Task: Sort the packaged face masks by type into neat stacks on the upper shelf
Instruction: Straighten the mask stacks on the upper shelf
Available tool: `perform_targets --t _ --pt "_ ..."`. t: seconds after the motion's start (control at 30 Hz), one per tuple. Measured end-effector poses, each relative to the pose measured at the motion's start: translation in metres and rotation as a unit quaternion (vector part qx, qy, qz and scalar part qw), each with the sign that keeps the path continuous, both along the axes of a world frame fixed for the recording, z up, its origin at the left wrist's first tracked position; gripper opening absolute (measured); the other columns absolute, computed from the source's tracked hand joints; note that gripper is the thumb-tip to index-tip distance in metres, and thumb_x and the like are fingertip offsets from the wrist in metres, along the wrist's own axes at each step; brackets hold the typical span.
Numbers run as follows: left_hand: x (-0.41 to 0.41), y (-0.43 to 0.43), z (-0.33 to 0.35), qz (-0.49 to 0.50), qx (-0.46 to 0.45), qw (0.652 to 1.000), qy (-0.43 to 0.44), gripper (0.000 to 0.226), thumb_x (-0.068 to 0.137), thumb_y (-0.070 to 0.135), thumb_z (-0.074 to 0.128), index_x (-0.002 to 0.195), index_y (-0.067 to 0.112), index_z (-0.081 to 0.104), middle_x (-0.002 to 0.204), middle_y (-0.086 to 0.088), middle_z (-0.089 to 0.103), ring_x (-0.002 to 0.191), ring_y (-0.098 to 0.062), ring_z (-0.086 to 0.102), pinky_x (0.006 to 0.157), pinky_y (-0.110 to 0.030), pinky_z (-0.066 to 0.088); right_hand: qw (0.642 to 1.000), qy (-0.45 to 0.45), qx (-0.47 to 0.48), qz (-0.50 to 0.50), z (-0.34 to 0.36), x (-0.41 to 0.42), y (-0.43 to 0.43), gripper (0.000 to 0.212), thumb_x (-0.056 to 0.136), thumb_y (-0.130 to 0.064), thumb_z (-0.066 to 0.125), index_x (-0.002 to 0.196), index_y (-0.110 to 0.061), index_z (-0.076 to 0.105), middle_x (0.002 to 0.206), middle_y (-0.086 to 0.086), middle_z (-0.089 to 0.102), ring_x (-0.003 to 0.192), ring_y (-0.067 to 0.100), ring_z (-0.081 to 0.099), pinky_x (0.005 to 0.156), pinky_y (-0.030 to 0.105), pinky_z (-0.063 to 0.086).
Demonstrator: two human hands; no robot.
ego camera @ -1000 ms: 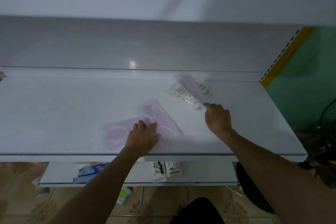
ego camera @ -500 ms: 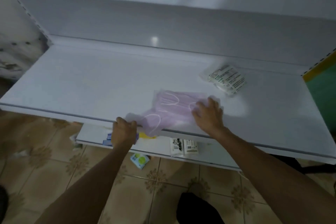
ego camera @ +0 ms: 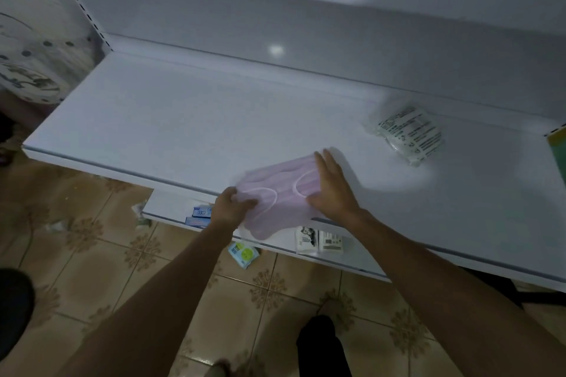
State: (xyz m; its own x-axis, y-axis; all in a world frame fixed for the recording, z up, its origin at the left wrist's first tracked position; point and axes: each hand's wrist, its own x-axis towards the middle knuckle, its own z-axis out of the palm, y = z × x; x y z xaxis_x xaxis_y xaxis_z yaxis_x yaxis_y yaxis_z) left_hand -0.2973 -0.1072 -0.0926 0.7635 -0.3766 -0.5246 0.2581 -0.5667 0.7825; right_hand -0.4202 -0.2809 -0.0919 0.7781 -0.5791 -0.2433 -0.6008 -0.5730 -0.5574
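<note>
Forearms: both reach away from the wearer and converge on the front lip of the upper shelf (ego camera: pixel 183 119).
Left hand (ego camera: pixel 230 209): the nearer of the two, at the lip itself, with its fingers (ego camera: pixel 246 202) curled and pinching the left end of the pink masks (ego camera: pixel 277 193).
Pink masks, position: they lie half on the shelf, with the near corner hanging past the front edge over the lower shelf (ego camera: pixel 352 260). Motion blur hides how many packs there are.
Pink masks, long axis: roughly left to right, tilted so the right end sits deeper on the shelf. The two hands bracket it end to end.
Right hand (ego camera: pixel 332 190): palm down on the right end, fingers straight and held close together, pointing toward the back panel. It presses flat rather than gripping.
Governing relation: the bundle's overhang lies on the left-hand side, so that hand probably has to lift or push that end inward while the right palm acts as the stop.
Printed white packs (ego camera: pixel 407 135): further back and to the right, well apart from the pink masks — apparently a separate type, lying slightly askew.
Risk: slick wrappers could fan out or slip off the lip.
</note>
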Motion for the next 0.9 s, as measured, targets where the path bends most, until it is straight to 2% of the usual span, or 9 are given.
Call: perform_targets --t 0.1,0.23,0.3,0.37,0.43,0.57,0.67,0.73,0.9 --pt "-0.002 0.002 0.0 -0.031 0.014 0.996 -0.08 0.023 0.079 0.017 0.071 0.085 0.005 0.052 0.085 -0.014 0.055 0.082 -0.023 0.05 0.074 -0.033 0.041 0.993 0.014 0.069 -0.095 0.001 0.0 -0.003 0.107 0.073 -0.014 0.074 0.151 -0.012 0.001 0.158 0.011 0.005 0.144 0.029 0.009 0.115 0.035 0.018" --pt "-0.001 0.017 0.011 -0.02 -0.014 0.991 -0.128 0.023 0.085 0.011 0.065 0.104 0.0 0.057 0.098 -0.013 0.059 0.091 -0.024 0.054 0.078 -0.032 0.042 0.977 -0.002 0.161 -0.139 0.016 -0.002 0.003 0.098 0.074 0.0 0.067 0.15 -0.015 0.007 0.135 0.013 0.044 0.115 0.025 0.05 0.094 0.032 0.044" --pt "0.005 0.037 0.02 -0.01 -0.036 0.99 -0.135 0.024 0.084 0.01 0.065 0.104 -0.001 0.058 0.102 -0.018 0.063 0.094 -0.03 0.058 0.079 -0.033 0.044 0.953 -0.041 0.217 -0.206 0.03 0.002 0.017 0.086 0.074 0.003 0.07 0.146 -0.013 0.024 0.124 0.011 0.05 0.105 0.022 0.052 0.088 0.03 0.043" --pt "0.014 0.065 0.037 -0.003 -0.049 0.988 -0.149 0.037 0.075 0.023 0.071 0.101 -0.001 0.058 0.101 -0.022 0.064 0.095 -0.033 0.06 0.08 -0.036 0.046 0.943 -0.059 0.254 -0.208 0.045 0.009 0.038 0.052 0.072 0.005 0.072 0.119 -0.008 0.054 0.104 0.008 0.057 0.099 0.023 0.054 0.083 0.031 0.045" --pt "0.03 0.1 0.06 0.006 -0.072 0.985 -0.159 0.059 0.057 0.04 0.068 0.099 0.0 0.058 0.097 -0.024 0.065 0.092 -0.034 0.062 0.081 -0.043 0.05 0.96 -0.057 0.233 -0.147 0.069 0.023 0.068 0.023 0.071 0.003 0.073 0.092 -0.003 0.064 0.09 0.009 0.063 0.092 0.023 0.058 0.078 0.031 0.047" --pt "0.072 0.175 0.136 0.068 -0.096 0.981 -0.155 0.037 0.073 0.008 0.074 0.103 -0.005 0.057 0.088 -0.02 0.06 0.083 -0.028 0.058 0.065 -0.03 0.051 0.983 -0.125 0.129 -0.025 0.152 0.067 0.138 0.018 0.073 -0.005 0.071 0.086 0.003 0.062 0.081 0.008 0.058 0.078 0.019 0.053 0.06 0.02 0.042" --pt "0.106 0.21 0.206 0.094 -0.101 0.96 -0.243 0.038 0.064 0.016 0.064 0.098 0.001 0.058 0.091 -0.02 0.062 0.088 -0.033 0.062 0.073 -0.041 0.053 0.973 -0.219 0.065 0.038 0.229 0.091 0.182 0.025 0.075 -0.001 0.062 0.066 -0.012 0.042 0.068 0.003 0.044 0.068 0.017 0.039 0.045 0.017 0.026" --pt "0.116 0.217 0.257 0.097 -0.121 0.943 -0.293 0.035 0.071 0.009 0.059 0.106 0.003 0.055 0.1 -0.019 0.06 0.093 -0.033 0.059 0.082 -0.048 0.05 0.958 -0.28 0.029 0.044 0.272 0.099 0.194 0.025 0.074 0.001 0.06 0.067 -0.013 0.04 0.068 0.004 0.042 0.067 0.016 0.038 0.046 0.018 0.025" --pt "0.117 0.194 0.357 0.1 -0.197 0.886 -0.407 0.024 0.079 0.001 0.062 0.096 0.014 0.052 0.096 -0.01 0.057 0.086 -0.022 0.055 0.074 -0.037 0.047 0.916 -0.401 0.002 -0.001 0.364 0.09 0.179 0.023 0.072 0.0 0.067 0.089 -0.006 0.053 0.08 0.006 0.056 0.071 0.017 0.048 0.057 0.025 0.034"
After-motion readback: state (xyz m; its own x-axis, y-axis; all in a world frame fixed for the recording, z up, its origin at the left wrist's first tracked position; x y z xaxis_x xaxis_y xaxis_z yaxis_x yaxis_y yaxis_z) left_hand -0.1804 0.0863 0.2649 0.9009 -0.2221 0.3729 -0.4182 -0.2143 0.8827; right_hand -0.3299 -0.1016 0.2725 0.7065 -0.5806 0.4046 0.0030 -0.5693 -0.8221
